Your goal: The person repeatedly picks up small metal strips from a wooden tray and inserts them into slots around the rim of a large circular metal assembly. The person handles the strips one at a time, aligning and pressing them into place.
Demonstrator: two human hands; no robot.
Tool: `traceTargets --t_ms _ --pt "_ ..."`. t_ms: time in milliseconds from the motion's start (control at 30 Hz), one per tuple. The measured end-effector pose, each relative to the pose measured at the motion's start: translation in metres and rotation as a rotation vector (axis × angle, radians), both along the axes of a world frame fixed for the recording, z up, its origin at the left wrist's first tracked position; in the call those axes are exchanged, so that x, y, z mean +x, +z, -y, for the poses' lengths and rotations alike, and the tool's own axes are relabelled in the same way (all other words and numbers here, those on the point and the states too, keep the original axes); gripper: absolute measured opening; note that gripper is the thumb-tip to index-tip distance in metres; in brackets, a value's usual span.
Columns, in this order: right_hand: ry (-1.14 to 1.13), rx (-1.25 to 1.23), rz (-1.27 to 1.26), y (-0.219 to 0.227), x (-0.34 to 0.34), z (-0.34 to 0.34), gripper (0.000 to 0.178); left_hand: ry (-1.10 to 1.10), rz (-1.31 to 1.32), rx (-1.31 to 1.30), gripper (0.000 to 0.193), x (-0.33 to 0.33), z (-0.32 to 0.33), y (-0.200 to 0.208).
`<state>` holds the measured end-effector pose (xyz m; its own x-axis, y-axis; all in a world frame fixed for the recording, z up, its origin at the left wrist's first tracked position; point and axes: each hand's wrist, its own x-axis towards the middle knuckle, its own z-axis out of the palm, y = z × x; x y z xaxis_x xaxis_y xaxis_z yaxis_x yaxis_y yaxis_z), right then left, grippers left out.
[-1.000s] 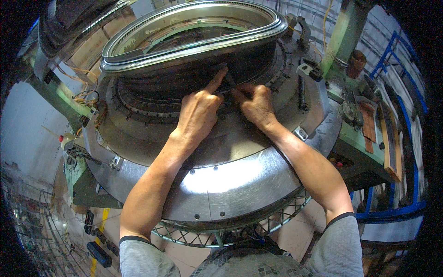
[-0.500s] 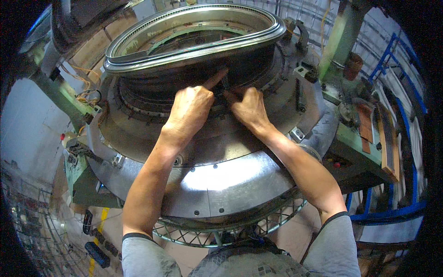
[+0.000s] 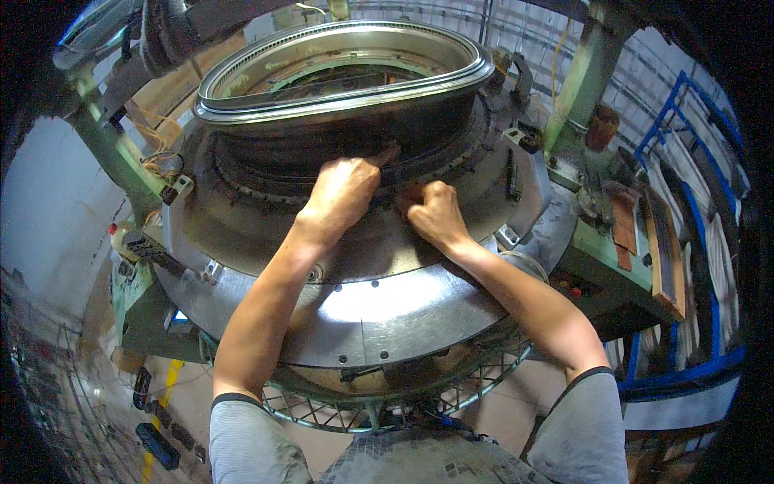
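Two hands seem busy with close fingerwork at the dark drum [image 3: 282, 149] just beyond the fingers, the left hand [image 3: 343, 194] with index extended, the right hand [image 3: 435, 214] curled, any grip impossible to tell, the next move probably calling for steady fingertips.

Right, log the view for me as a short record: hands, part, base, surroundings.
Left hand: index finger extended toward the dark wall; contact unclear
Right hand: fingers curled, near the wall's foot; anything in its grip is hidden
Part: dark wall topped by a silvery oval-looking rim
Base: round metal platform, shiny front band
Right side: blue frame
Floor, lower left: yellow line
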<state>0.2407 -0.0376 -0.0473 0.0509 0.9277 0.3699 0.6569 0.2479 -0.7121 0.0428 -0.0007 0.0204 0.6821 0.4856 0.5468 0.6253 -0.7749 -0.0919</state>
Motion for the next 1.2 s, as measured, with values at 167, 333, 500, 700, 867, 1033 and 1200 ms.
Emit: traceTargets --t_ms 167,333,500,700,867,1033,1200 --pt "-0.053 -0.047 0.042 0.003 -0.002 -0.010 0.022 0.060 -0.086 -0.051 0.009 0.003 -0.005 0.014" --pt "-0.039 0.012 -0.023 0.000 -0.002 -0.019 0.022 0.144 -0.151 -0.044 0.005 0.005 -0.008 0.032" --pt "-0.027 -0.059 0.028 -0.008 0.011 -0.008 0.019 0.046 -0.155 -0.189 0.009 0.007 -0.002 0.020" --pt "-0.060 0.255 -0.181 -0.006 -0.012 -0.047 0.015 0.162 -0.154 -0.056 0.006 -0.001 -0.014 0.040" --pt "-0.206 0.464 -0.173 0.004 -0.029 -0.075 0.021 0.144 -0.101 0.000 0.008 -0.002 -0.014 0.048" --pt "-0.191 0.487 -0.032 0.017 -0.014 -0.075 0.033 0.166 -0.156 -0.051 0.008 -0.002 -0.015 0.049" --pt "-0.392 0.477 0.300 0.038 0.000 -0.081 0.044 0.195 -0.131 -0.036 0.009 0.003 -0.008 0.045"
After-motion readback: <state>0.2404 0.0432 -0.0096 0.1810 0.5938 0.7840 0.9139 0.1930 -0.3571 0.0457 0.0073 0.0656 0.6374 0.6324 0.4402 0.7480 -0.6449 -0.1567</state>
